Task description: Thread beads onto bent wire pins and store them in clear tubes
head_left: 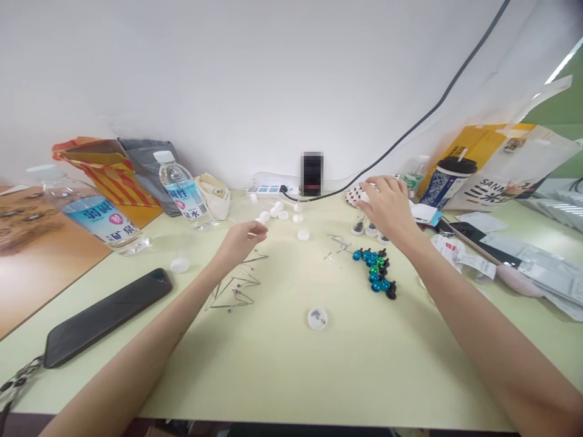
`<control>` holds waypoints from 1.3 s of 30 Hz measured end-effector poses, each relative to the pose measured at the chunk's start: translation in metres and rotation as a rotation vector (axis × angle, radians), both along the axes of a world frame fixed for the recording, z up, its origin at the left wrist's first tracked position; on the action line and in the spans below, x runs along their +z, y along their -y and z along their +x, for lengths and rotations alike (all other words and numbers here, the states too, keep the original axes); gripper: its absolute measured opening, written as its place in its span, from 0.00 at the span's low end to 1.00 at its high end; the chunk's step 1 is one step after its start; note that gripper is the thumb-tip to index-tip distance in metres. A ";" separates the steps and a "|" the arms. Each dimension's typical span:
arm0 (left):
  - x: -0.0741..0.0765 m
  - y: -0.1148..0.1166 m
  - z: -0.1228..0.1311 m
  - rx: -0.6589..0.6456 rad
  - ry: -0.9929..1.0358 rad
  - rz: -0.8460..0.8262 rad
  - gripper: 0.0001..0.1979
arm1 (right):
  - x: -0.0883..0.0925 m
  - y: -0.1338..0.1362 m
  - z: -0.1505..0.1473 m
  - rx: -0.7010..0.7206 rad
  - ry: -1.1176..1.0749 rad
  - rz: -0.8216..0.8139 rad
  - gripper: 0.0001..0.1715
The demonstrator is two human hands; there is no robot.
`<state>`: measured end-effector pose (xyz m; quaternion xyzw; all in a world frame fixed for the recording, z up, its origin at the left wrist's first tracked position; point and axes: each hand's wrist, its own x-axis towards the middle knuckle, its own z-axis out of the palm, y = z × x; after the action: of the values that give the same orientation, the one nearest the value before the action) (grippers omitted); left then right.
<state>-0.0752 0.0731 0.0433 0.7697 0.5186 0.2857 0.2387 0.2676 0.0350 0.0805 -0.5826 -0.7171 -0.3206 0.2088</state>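
My left hand (243,241) hovers above the left-middle of the table, its fingers curled together; whatever they may hold is hidden. Below it lie several bent metal wire pieces (239,285). At the back right, my right hand (387,203) reaches over a red-and-white patterned item (356,195) with thumb and fingers apart; I cannot tell whether it touches it. Small round tubs (357,228) stand just under that hand. Nearer to me are blue, green and black knobs (376,271) and several L-shaped hex keys (337,249). A small round dish (317,318) holds tiny metal parts.
White round caps (276,210) lie near a power strip (271,187) at the wall. Two water bottles (184,191) and a black phone (109,315) are on the left. To the right stand a lidded cup (449,182) and a paper bag (496,164). A black cable (405,135) crosses the wall.
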 end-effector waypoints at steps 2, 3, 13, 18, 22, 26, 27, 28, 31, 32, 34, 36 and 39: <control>-0.002 0.005 -0.015 0.035 -0.201 0.094 0.11 | 0.006 0.005 -0.005 0.022 -0.004 0.019 0.18; -0.004 0.006 -0.021 0.020 -0.294 0.103 0.11 | 0.009 0.007 -0.007 0.032 -0.003 0.024 0.18; -0.012 0.008 -0.025 -0.116 -0.474 0.058 0.06 | 0.026 0.021 -0.013 0.081 -0.035 0.035 0.16; -0.017 0.010 -0.023 -0.172 -0.495 0.032 0.06 | 0.029 0.022 -0.011 0.073 -0.051 0.015 0.15; -0.022 0.011 -0.019 -0.211 -0.472 0.022 0.06 | 0.028 0.023 -0.011 0.077 -0.053 -0.016 0.15; -0.025 0.013 -0.017 -0.185 -0.433 0.010 0.06 | 0.027 0.020 -0.008 0.082 -0.045 -0.023 0.15; -0.024 0.014 -0.017 -0.171 -0.424 0.004 0.06 | 0.027 0.020 -0.007 0.085 -0.043 -0.025 0.16; -0.023 0.015 -0.017 -0.155 -0.415 0.000 0.06 | 0.027 0.019 -0.007 0.088 -0.041 -0.029 0.16; -0.018 0.015 -0.016 -0.103 -0.390 0.009 0.07 | 0.027 0.019 -0.006 0.096 -0.037 -0.037 0.16; -0.016 0.015 -0.016 -0.087 -0.377 0.017 0.07 | 0.028 0.019 -0.006 0.097 -0.036 -0.039 0.17; -0.011 0.017 -0.014 -0.057 -0.311 0.019 0.08 | 0.028 0.020 -0.007 0.095 -0.028 -0.043 0.17; -0.007 0.019 -0.011 -0.035 -0.169 -0.017 0.08 | 0.029 0.022 -0.009 0.091 -0.010 -0.050 0.16; -0.004 0.027 -0.003 -0.024 0.119 -0.131 0.08 | 0.030 0.024 -0.012 0.095 0.009 -0.064 0.16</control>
<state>-0.0782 0.0457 0.0393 0.7403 0.5117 0.2935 0.3226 0.2556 0.0109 0.1107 -0.5530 -0.7547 -0.2898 0.2016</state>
